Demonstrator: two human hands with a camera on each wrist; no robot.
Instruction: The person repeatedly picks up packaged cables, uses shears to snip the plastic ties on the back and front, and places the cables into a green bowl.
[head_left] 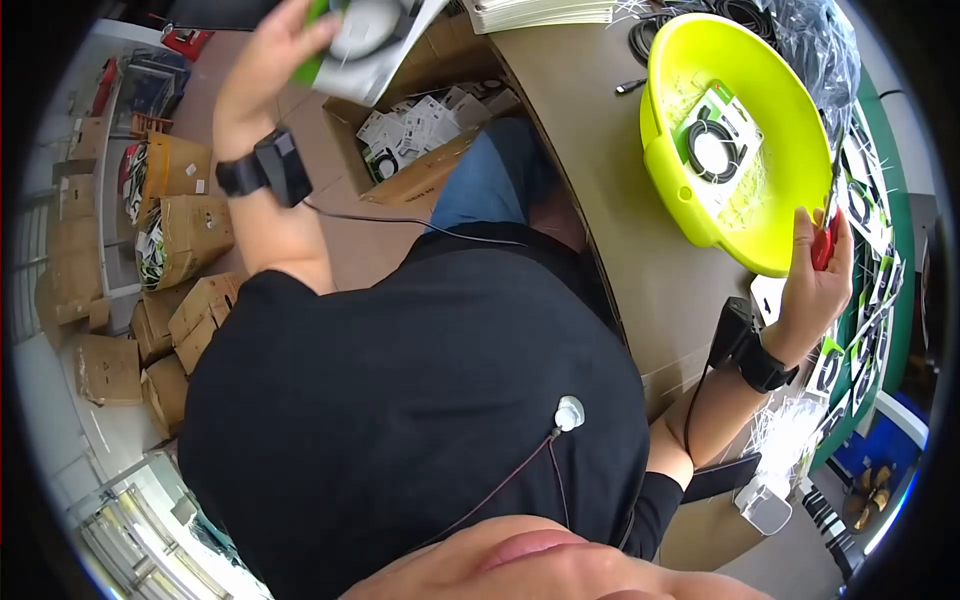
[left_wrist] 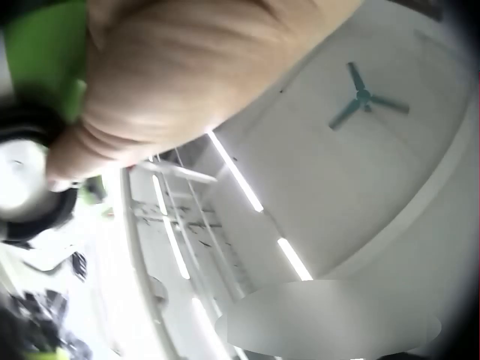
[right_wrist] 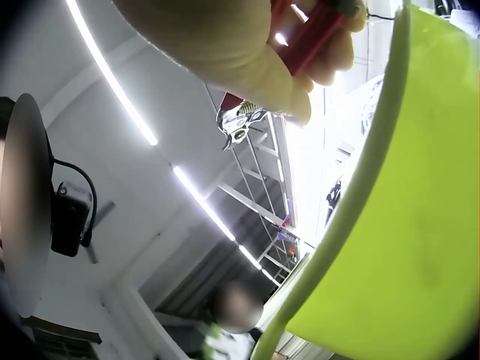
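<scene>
The left hand [head_left: 277,58] grips a pack [head_left: 370,45] with a coiled cable and a green-and-white card, its thumb on the front. The right hand [head_left: 818,285] has its fingers curled round the red handles of a tool [head_left: 823,247], just beside the rim of a lime basin [head_left: 785,85]; whether it touches the rim, I cannot tell.

The basin sits on the desk [head_left: 610,160]. In it lie another pack [head_left: 713,152], with a black coil, and thin pale scraps [head_left: 750,200]. Beside the desk, a box [head_left: 425,187] holds many white cards and at least one pack.

Past the basin are black cables [head_left: 648,38] and a clear bag [head_left: 815,60]; a stack of sheets [head_left: 540,12] lies near the desk's far edge. More packs [head_left: 868,190] cover a green surface [head_left: 885,135] to the right. Farther off, at left, stand several cartons [head_left: 195,235]; overhead hangs a fan [left_wrist: 363,96].
</scene>
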